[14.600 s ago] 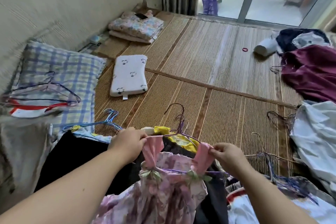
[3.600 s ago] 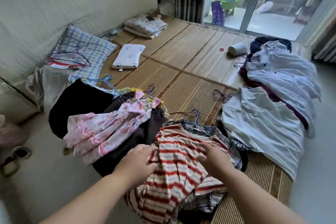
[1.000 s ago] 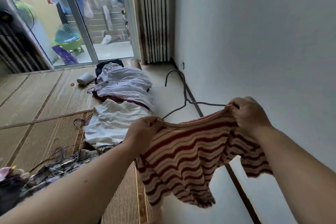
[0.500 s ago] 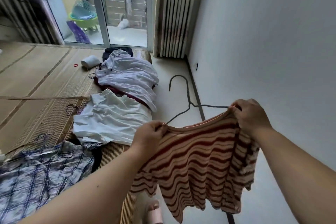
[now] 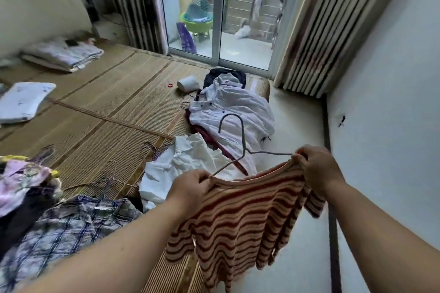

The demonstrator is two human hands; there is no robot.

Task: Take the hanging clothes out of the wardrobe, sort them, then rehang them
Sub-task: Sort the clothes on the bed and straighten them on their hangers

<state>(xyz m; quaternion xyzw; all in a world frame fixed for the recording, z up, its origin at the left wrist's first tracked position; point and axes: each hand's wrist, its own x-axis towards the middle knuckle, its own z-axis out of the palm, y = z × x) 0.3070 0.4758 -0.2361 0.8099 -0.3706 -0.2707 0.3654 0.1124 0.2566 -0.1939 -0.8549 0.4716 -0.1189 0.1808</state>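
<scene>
The person holds a red-and-cream striped top [image 5: 242,226] up in the air, over the edge of a woven mat [image 5: 107,112] and the pale floor [image 5: 297,114] beside it. The left hand [image 5: 190,188] has its grip curled tight round the top's left shoulder. The right hand [image 5: 316,169] has the right shoulder the same way, so each grip is fully closed on cloth. A wire hanger [image 5: 242,147] sits inside the neckline. Its arms run into both fists and its hook stands up, leaning away from the person. The rest of the top hangs loose below the hands.

Just beyond the left hand a crumpled white shirt [image 5: 190,162] lies on the mat. Past it a second white shirt with dark buttons [image 5: 233,107] is spread over a dark red garment [image 5: 202,131]. Under the left forearm lies a plaid shirt [image 5: 71,228]. At the far left edge there is a blurred pink heap, which may be a floral dress [image 5: 21,178]. Loose wire hangers [image 5: 104,181] lie on the mat between the plaid shirt and the crumpled white shirt.

Farther off on the mat are a white pillow [image 5: 23,100] and a folded blanket [image 5: 64,54]. A glass door [image 5: 214,7] closes the far end of the room, with a striped curtain [image 5: 321,31] to its right, next to a white wall [image 5: 392,102].
</scene>
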